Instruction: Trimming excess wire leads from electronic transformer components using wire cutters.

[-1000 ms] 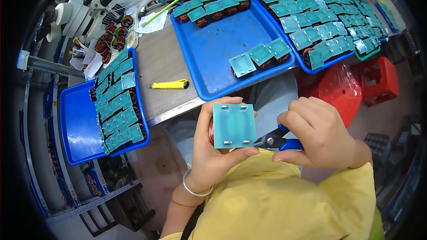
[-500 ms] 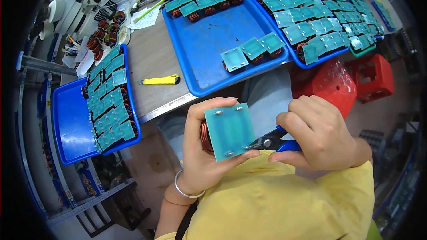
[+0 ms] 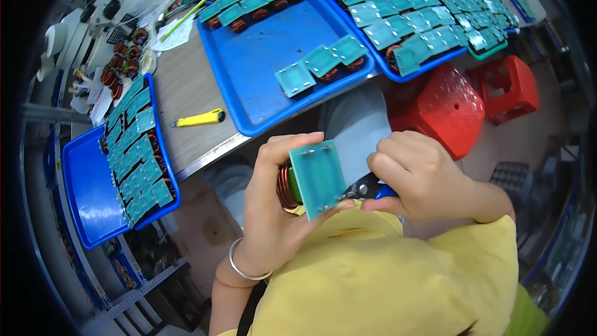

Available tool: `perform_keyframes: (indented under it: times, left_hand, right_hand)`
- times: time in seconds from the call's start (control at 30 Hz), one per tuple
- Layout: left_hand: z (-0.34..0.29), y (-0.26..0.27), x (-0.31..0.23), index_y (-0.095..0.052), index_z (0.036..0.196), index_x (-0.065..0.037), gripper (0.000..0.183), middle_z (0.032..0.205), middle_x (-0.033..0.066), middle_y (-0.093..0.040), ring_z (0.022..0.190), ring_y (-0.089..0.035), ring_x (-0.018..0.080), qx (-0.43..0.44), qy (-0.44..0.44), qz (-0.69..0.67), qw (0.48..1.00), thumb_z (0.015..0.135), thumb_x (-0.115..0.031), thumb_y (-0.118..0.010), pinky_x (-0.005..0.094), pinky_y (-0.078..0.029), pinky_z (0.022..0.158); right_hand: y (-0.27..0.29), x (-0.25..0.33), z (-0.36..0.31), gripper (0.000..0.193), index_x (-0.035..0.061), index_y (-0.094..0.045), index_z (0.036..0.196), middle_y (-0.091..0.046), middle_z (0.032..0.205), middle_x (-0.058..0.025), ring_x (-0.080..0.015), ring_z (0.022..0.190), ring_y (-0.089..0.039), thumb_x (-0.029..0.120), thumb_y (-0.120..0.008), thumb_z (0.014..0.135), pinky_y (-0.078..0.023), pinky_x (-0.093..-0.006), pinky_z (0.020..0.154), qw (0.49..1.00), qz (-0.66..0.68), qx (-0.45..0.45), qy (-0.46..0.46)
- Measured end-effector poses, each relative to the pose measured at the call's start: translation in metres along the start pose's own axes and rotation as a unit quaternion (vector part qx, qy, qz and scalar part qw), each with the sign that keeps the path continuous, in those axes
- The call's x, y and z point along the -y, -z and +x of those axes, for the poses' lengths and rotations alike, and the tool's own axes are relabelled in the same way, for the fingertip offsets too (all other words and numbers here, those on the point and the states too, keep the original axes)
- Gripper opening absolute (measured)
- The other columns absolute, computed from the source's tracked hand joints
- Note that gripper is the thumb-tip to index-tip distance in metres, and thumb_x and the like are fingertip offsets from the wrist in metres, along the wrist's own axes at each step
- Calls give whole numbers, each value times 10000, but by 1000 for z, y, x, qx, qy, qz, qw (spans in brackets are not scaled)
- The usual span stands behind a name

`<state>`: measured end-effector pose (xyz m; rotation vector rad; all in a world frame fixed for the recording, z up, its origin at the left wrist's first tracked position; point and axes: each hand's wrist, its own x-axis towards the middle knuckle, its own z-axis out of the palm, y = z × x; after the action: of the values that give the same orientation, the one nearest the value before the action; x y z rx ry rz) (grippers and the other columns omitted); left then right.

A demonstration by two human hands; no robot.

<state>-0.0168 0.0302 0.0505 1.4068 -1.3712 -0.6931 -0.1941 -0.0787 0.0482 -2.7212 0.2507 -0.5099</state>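
Note:
My left hand [image 3: 264, 193] grips a wire-wound coil [image 3: 287, 185] mounted on a square green circuit board [image 3: 318, 177], fingers at the top edge and thumb at the bottom. The board's face, with shiny solder joints near its corners, is turned up toward me. In my right hand [image 3: 416, 171] is a pair of wire cutters [image 3: 365, 188] with blue handles. Their dark jaws touch the board's lower right corner by a solder joint; whether the blades are closed on a lead I cannot tell. Both hands are held above my lap, in front of the table.
A blue tray [image 3: 249, 130] on the table holds several board-mounted coils. Fuller blue trays stand right of it [image 3: 413, 76] and at the left [image 3: 93, 224]. A yellow utility knife [image 3: 199, 118] lies on the table [image 3: 186, 81]. Red stools [image 3: 444, 109] stand at the right.
The view has shifted, so the trays sit further left. The board has tilted to a steeper angle, showing more of the coil. The cutters stay at the same corner.

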Motion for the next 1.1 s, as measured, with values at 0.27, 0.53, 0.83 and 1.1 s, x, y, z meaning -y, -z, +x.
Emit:
perform_keyframes:
  times: [0.27, 0.53, 0.83, 1.1]
  left_hand:
    - [6, -31, 1, -447, 1126, -27, 625, 1016, 47, -525, 915, -553, 111, 102, 101, -50, 988, 606, -21, -794, 234, -480, 752]
    - [1, -36, -5, -454, 1112, -23, 690, 1034, 71, -527, 937, -542, 144, 108, 123, -110, 980, 556, -146, -842, 273, -457, 814]
    - [-1, -34, -5, -453, 1087, -18, 688, 1079, 129, -500, 983, -512, 192, 114, 98, -139, 979, 521, -94, -838, 296, -424, 851]
    - [2, -30, 4, -453, 1090, -25, 701, 1073, 136, -504, 1013, -500, 214, 139, 10, -95, 986, 516, -112, -846, 315, -407, 875]
  right_hand:
    - [-33, -7, -54, 461, 0, -474, 809, -475, 705, -121, -296, 610, -507, 450, -568, 795, -426, -367, 542, 988, 100, -76, -92]
    - [3, -6, -51, 461, 6, -486, 850, -451, 710, -123, -296, 625, -474, 439, -613, 753, -395, -360, 577, 981, 4, -110, -157]
    - [12, 0, -34, 464, 20, -491, 826, -442, 692, -101, -269, 586, -461, 451, -633, 727, -372, -347, 533, 988, 5, -100, -114]
    - [8, -1, -27, 476, 13, -495, 821, -443, 691, -102, -274, 583, -457, 457, -635, 721, -379, -348, 532, 988, -3, -109, -111]
